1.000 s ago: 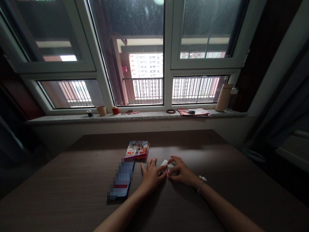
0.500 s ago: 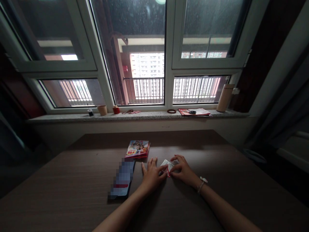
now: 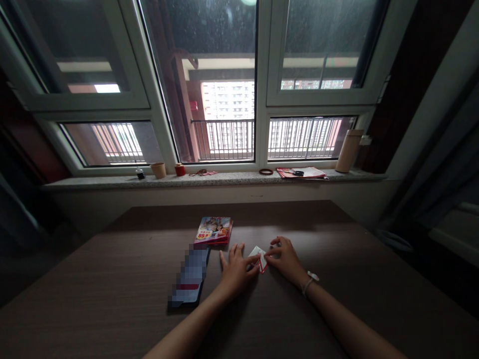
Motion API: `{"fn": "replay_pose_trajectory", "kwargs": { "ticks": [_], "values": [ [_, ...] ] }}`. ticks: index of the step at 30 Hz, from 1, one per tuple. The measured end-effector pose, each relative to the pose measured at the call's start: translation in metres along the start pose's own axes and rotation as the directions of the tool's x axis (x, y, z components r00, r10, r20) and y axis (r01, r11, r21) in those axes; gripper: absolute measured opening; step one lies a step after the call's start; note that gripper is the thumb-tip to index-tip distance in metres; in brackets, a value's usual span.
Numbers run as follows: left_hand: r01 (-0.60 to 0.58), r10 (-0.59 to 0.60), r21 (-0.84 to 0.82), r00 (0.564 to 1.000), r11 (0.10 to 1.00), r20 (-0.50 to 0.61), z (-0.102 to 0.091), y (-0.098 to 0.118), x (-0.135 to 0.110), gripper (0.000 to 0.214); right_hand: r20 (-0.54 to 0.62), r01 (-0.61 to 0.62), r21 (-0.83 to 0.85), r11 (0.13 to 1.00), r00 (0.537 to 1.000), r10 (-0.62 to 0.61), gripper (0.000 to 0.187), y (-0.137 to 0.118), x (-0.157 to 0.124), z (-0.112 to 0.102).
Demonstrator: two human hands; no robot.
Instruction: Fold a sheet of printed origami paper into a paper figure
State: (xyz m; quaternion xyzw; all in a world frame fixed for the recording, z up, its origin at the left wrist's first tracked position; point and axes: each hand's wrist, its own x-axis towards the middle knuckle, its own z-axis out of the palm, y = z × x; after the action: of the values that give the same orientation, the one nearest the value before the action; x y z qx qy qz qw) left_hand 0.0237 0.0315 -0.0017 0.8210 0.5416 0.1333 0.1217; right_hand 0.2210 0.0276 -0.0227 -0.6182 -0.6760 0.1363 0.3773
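A small folded paper point(image 3: 257, 252), white with a red edge, lies on the table between my hands. My left hand point(image 3: 236, 271) holds its left side, index finger and thumb pressed on it while the other fingers spread onto the tabletop. At the paper's right edge, my right hand point(image 3: 286, 259) pinches with its thumb and index finger; its remaining fingers curl above. A light bracelet point(image 3: 307, 284) circles the right wrist. Part of the paper is hidden under the left fingers.
Left of my hands lies a phone point(image 3: 190, 276), its screen blurred. Behind it is a stack of printed leaflets point(image 3: 213, 230) on the brown table point(image 3: 112, 279). The windowsill point(image 3: 232, 178) holds a paper cup point(image 3: 158, 170), a flask point(image 3: 349, 150) and scissors point(image 3: 298, 173) on papers.
My right hand has shifted slightly, its thumb and index finger now closer together at the paper's right edge. More of the paper's red edge shows. My left hand has stayed put.
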Motion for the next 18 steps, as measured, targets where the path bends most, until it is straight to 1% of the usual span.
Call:
{"fn": "replay_pose_trajectory", "kwargs": {
  "ticks": [4, 10, 15, 18],
  "values": [
    [-0.004, 0.004, -0.008, 1.0, 1.0, -0.003, 0.0009, -0.0005, 0.0005, 0.033, -0.044, -0.036, -0.044, 0.998, 0.998, 0.034, 0.008, -0.0003, 0.0014, 0.0004],
    [-0.005, 0.005, 0.004, 1.0, 1.0, -0.004, 0.0026, -0.0019, 0.0006, 0.034, -0.068, -0.031, -0.08, 0.996, 0.997, 0.026, 0.013, -0.0008, 0.0015, 0.0],
    [-0.005, 0.005, 0.033, 1.0, 0.999, -0.004, 0.0011, -0.0017, -0.0009, 0.04, -0.044, 0.012, -0.082, 0.997, 0.999, -0.016, 0.011, -0.0037, -0.0016, -0.0019],
    [0.001, -0.001, 0.039, 1.0, 0.999, -0.003, 0.0006, -0.0015, -0.0015, 0.048, -0.033, 0.056, -0.076, 0.996, 0.998, -0.058, 0.018, -0.009, -0.0057, -0.0049]
  ]
}}
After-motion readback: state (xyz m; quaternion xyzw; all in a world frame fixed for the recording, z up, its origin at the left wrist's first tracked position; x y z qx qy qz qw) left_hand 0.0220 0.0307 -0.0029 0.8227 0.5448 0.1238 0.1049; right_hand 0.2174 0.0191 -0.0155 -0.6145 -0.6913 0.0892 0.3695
